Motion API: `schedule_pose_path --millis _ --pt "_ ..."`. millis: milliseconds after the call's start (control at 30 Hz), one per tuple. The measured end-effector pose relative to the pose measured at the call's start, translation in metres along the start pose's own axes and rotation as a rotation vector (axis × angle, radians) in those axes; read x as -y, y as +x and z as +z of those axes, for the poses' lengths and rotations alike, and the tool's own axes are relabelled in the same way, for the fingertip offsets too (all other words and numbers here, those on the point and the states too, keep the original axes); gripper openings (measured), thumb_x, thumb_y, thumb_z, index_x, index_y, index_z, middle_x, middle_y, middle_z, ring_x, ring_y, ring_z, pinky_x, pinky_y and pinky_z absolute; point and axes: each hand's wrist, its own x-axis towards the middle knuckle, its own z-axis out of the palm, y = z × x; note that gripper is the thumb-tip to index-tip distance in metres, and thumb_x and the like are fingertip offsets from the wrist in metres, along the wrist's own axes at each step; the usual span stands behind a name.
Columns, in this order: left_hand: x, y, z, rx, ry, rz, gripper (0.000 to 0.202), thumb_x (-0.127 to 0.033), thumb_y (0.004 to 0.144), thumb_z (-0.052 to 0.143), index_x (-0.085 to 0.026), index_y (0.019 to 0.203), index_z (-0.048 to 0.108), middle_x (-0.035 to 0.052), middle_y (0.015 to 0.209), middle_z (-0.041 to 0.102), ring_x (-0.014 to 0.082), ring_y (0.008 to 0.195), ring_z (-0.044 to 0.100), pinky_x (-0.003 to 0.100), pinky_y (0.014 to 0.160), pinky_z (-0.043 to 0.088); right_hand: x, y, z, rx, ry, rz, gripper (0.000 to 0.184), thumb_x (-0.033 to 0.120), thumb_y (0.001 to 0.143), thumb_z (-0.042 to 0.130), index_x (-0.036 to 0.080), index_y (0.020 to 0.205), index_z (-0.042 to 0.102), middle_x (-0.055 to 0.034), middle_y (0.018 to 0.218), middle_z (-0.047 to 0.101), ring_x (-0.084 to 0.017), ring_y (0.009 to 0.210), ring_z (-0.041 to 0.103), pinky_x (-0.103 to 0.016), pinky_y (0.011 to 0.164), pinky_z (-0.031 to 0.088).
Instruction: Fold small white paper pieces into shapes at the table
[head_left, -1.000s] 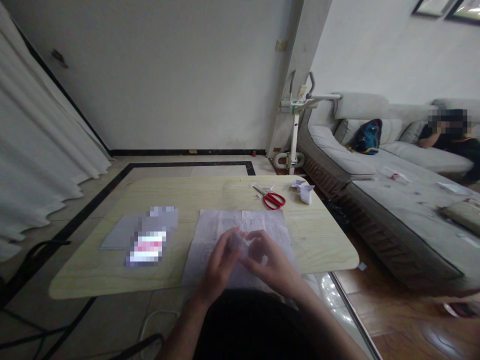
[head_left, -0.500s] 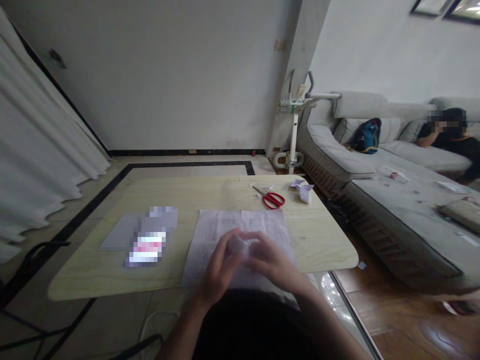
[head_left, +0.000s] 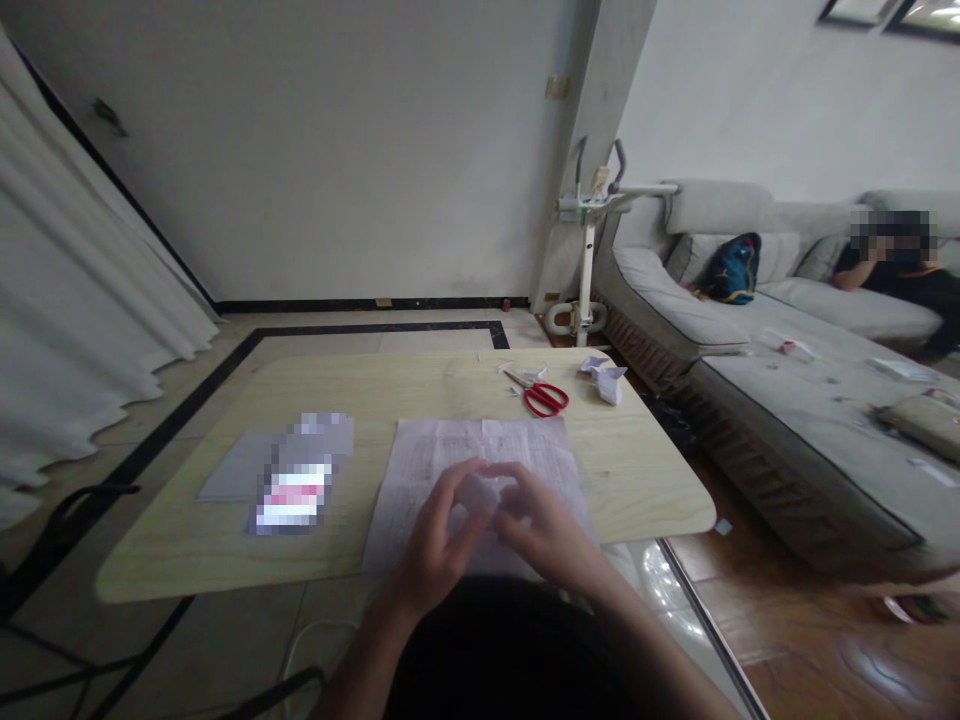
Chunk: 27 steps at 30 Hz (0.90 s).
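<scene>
Between my two hands is a small piece of folded white paper [head_left: 478,494], held over a large printed sheet [head_left: 427,455] at the table's near edge. My left hand [head_left: 442,525] grips the paper from the left, thumb and fingers around it. From the right, my right hand [head_left: 536,520] pinches the same paper, its fingertips meeting those of the left. The finer folds are blurred and partly covered by my fingers. Beyond the sheet lie red-handled scissors [head_left: 546,398], blades pointing away to the left.
Folded paper pieces [head_left: 606,380] rest at the table's [head_left: 645,480] far right corner, with paper scraps near the scissors. Left are white sheets [head_left: 229,470] and a blurred-out lit phone-like object [head_left: 294,497]. A person [head_left: 900,285] sits on the grey sofa [head_left: 810,420] at right.
My fingers have shifted slightly around the folded paper, which stays between both hands. The view has moved a little; the things on the table lie as before.
</scene>
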Motion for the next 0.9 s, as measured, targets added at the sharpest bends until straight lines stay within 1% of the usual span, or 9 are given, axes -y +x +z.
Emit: schedule_pose_path --millis 167,267,333,533,633,700,767,833,900 --pt "0.001 -0.001 0.0 0.014 0.142 0.062 0.041 -0.026 0.09 0.053 -0.024 0.13 0.046 0.0106 0.133 0.052 0.0268 0.124 0.048 0.041 0.102 0.039 -0.007 0.003 0.001 0.018 0.036 0.0 0.032 0.014 0.084 0.058 0.02 0.114 0.051 0.0014 0.076 0.063 -0.012 0.063 0.056 -0.023 0.057 0.043" --pt "0.006 -0.001 -0.001 -0.008 0.185 0.089 0.04 -0.026 0.09 0.054 -0.024 0.129 0.047 0.0103 0.131 0.053 0.0265 0.121 0.05 0.04 0.1 0.041 -0.009 0.002 0.002 0.032 0.084 -0.003 0.03 0.016 0.084 0.058 0.019 0.113 0.051 0.0013 0.076 0.064 -0.012 0.062 0.057 -0.023 0.057 0.044" --pt "0.008 -0.001 -0.002 -0.028 0.194 0.109 0.04 -0.027 0.089 0.055 -0.024 0.128 0.047 0.0102 0.129 0.055 0.0263 0.119 0.052 0.04 0.098 0.043 -0.008 0.002 0.002 0.025 0.109 -0.001 0.025 0.02 0.087 0.056 0.019 0.112 0.052 0.0009 0.075 0.064 -0.012 0.062 0.058 -0.023 0.058 0.045" --pt "0.013 -0.003 -0.002 -0.066 0.192 0.122 0.039 -0.029 0.088 0.056 -0.023 0.126 0.05 0.0103 0.125 0.058 0.0264 0.116 0.055 0.039 0.096 0.045 -0.007 0.0 0.008 -0.05 0.017 -0.052 0.023 0.024 0.089 0.055 0.019 0.111 0.053 0.0008 0.074 0.064 -0.013 0.064 0.06 -0.025 0.061 0.046" --pt "0.017 -0.004 0.0 -0.135 0.135 0.132 0.039 -0.031 0.088 0.055 -0.023 0.126 0.05 0.0101 0.123 0.059 0.0258 0.114 0.056 0.038 0.094 0.046 -0.008 -0.001 0.009 -0.065 -0.012 -0.066 0.021 0.025 0.09 0.053 0.019 0.111 0.053 0.0005 0.073 0.064 -0.014 0.064 0.06 -0.025 0.06 0.046" --pt "0.019 -0.005 0.0 -0.197 0.099 0.134 0.038 -0.033 0.089 0.054 -0.023 0.125 0.049 0.0098 0.122 0.06 0.0253 0.113 0.056 0.037 0.093 0.046 -0.01 0.0 0.008 -0.115 -0.08 -0.083 0.021 0.026 0.091 0.053 0.02 0.11 0.053 0.0008 0.071 0.064 -0.014 0.062 0.058 -0.024 0.057 0.044" --pt "0.021 -0.005 -0.002 -0.232 0.086 0.125 0.038 -0.034 0.09 0.053 -0.022 0.126 0.049 0.0101 0.121 0.06 0.025 0.111 0.057 0.037 0.092 0.046 -0.015 0.003 0.003 -0.208 -0.19 -0.107 0.02 0.027 0.09 0.053 0.02 0.109 0.054 0.0003 0.07 0.063 -0.014 0.061 0.057 -0.025 0.056 0.044" --pt "0.022 -0.005 -0.003 -0.232 0.096 0.119 0.039 -0.033 0.091 0.051 -0.021 0.127 0.048 0.0106 0.121 0.06 0.0249 0.11 0.057 0.036 0.091 0.046 -0.02 0.007 -0.003 -0.317 -0.315 -0.154 0.015 0.023 0.088 0.054 0.02 0.102 0.058 -0.001 0.071 0.062 -0.015 0.061 0.056 -0.026 0.058 0.045" --pt "0.023 -0.005 -0.005 -0.224 0.116 0.128 0.039 -0.032 0.091 0.051 -0.021 0.128 0.047 0.0107 0.123 0.059 0.0248 0.111 0.056 0.036 0.093 0.045 -0.025 0.011 -0.01 -0.349 -0.412 -0.231 0.012 0.017 0.086 0.054 0.02 0.095 0.06 -0.0039 0.079 0.063 -0.017 0.07 0.058 -0.03 0.065 0.047"
